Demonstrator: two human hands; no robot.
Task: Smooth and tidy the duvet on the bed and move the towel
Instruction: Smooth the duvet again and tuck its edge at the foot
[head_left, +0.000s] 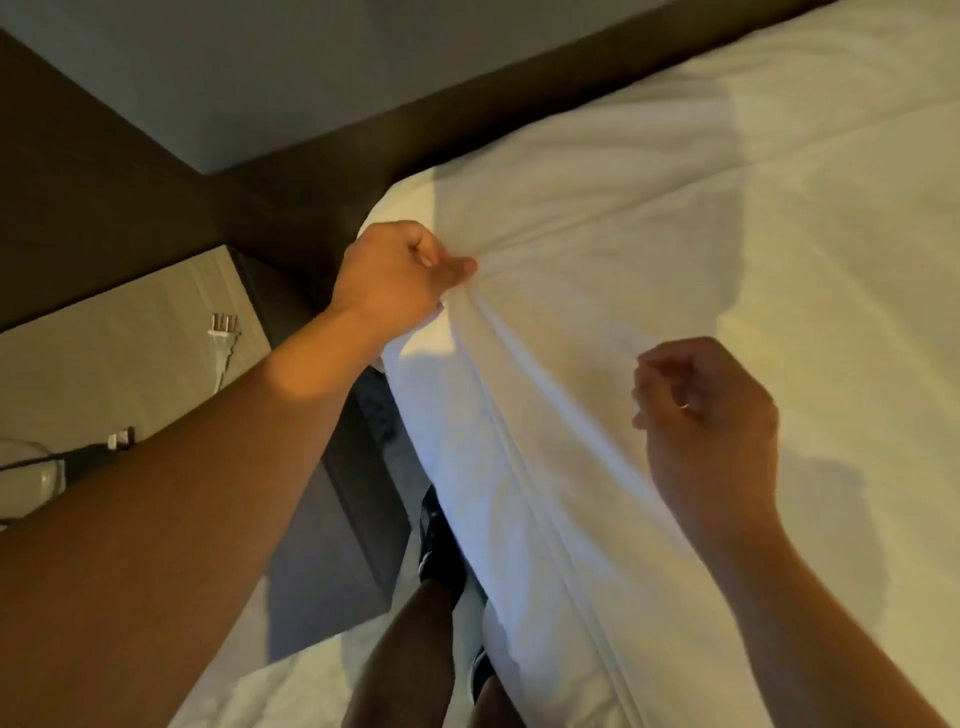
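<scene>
The white duvet (701, 249) covers the bed and fills the right half of the view. My left hand (400, 280) pinches a bunch of duvet cloth near the bed's top left corner, and folds run from that grip down along the bed's side edge. My right hand (711, 421) hovers above the duvet further right, its fingers curled loosely with nothing in them and a ring on one finger. White cloth (291, 680) lies on the floor at the bottom; whether it is the towel I cannot tell.
A light wooden bedside table (130, 353) stands left of the bed, with a white plug and cable (223, 338) on it. A dark headboard panel (311, 171) runs behind the bed. My leg and dark shoe (441, 540) stand in the narrow gap beside the mattress.
</scene>
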